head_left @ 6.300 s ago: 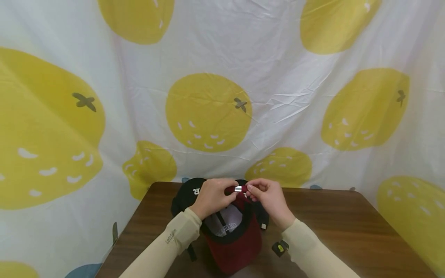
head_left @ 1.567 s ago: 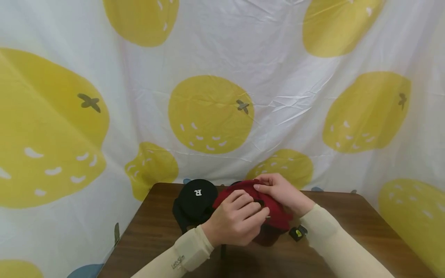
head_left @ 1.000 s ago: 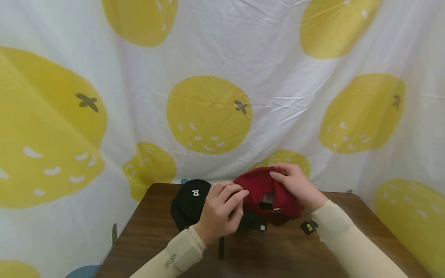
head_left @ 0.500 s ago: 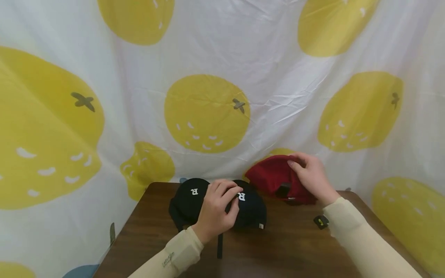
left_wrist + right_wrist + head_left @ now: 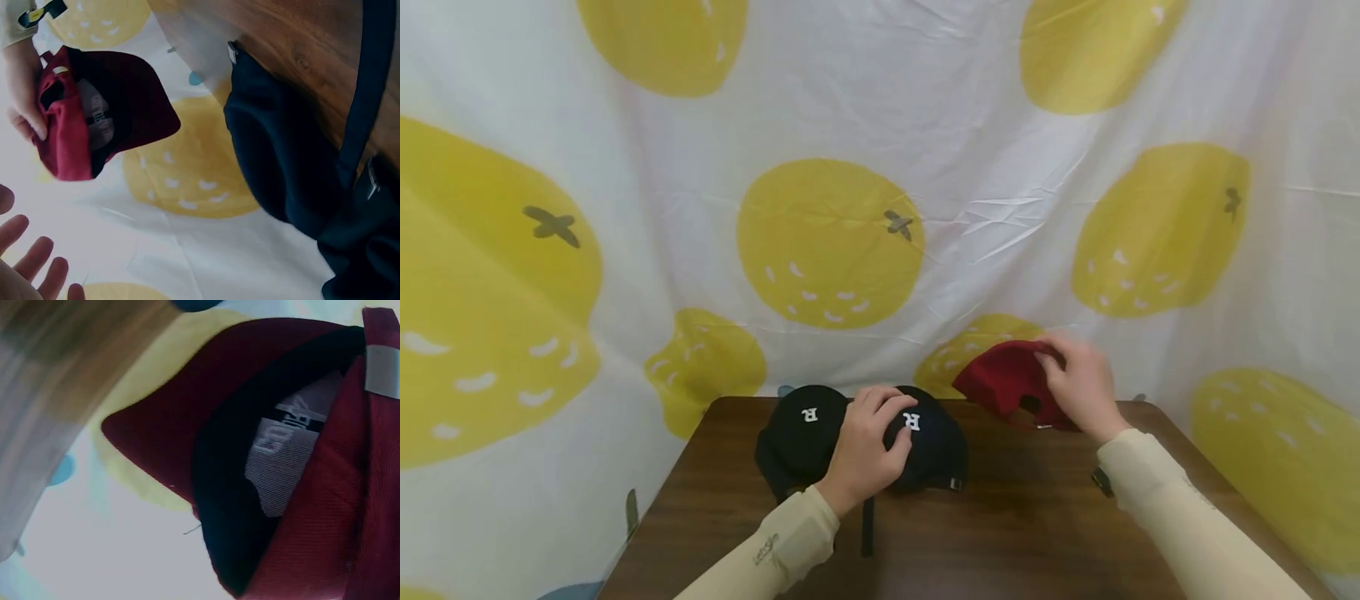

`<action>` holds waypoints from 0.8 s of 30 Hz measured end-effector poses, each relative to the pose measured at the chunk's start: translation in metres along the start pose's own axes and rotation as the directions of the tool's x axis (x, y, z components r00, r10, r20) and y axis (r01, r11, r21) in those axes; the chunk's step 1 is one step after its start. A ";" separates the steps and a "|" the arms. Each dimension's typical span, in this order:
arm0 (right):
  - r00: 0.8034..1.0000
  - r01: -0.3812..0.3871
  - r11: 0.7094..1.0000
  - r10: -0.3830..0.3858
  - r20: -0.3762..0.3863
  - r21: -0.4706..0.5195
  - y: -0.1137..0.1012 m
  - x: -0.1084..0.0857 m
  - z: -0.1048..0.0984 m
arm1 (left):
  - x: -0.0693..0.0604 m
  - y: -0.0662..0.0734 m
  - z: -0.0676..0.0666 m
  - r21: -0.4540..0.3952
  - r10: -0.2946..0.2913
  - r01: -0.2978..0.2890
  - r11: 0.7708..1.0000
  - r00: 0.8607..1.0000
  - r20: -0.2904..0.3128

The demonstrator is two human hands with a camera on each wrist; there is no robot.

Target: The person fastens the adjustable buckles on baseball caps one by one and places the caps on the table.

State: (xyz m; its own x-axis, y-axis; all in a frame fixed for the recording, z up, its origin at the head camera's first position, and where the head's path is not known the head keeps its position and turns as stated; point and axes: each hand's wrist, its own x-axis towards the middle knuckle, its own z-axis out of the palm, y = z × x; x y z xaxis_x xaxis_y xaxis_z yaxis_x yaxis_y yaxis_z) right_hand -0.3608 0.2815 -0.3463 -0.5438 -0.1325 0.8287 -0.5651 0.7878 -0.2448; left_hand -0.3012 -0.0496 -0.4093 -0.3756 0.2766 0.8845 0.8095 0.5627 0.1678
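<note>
My right hand point(image 5: 1078, 390) pinches the crown of a dark red baseball cap point(image 5: 1003, 375) and holds it above the table at the right. In the right wrist view, the cap's strap carries a silver metal buckle point(image 5: 383, 370), and white lettering point(image 5: 281, 431) shows on the inner lining. My left hand point(image 5: 863, 450) has its fingers loosely bent and nothing between them. It hovers in front of two black caps, each with a white R: one cap point(image 5: 801, 442) on its left and another cap point(image 5: 938, 450) on its right. Whether it touches them cannot be told.
The caps sit toward the back of a brown wooden table point(image 5: 1000, 533). A black strap point(image 5: 867, 527) hangs down toward the front. Behind the table's far edge hangs a white curtain point(image 5: 955, 108) printed with yellow lemons.
Earlier both hands worked at the red cap's buckled strap. My left hand has let go. My right hand has carried the cap up and right, uncovering the second black cap.
</note>
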 end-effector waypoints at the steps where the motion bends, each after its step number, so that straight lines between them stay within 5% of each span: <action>1: 1.000 0.012 1.000 -0.012 -0.001 -0.021 0.005 -0.003 0.003 | -0.001 -0.001 0.001 -0.003 -0.014 0.014 1.000 1.000 0.011; 12: 0.994 0.111 0.982 -0.106 0.039 -0.153 0.054 -0.044 0.026 | -0.010 -0.012 0.012 -0.001 -0.177 0.179 0.984 0.976 0.125; 24: 0.981 0.039 0.984 -0.005 0.196 -0.172 0.074 -0.090 0.046 | -0.018 -0.024 0.020 0.035 -0.305 0.305 0.952 0.928 0.215</action>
State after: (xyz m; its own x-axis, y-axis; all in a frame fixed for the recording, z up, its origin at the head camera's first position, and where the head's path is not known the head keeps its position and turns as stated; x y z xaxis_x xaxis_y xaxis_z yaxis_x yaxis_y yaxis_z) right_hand -0.3822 0.3245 -0.4619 -0.6521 -0.2513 0.7153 -0.4708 0.8737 -0.1223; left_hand -0.3230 -0.0529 -0.4376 -0.6927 0.2525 0.6756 0.6401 0.6468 0.4146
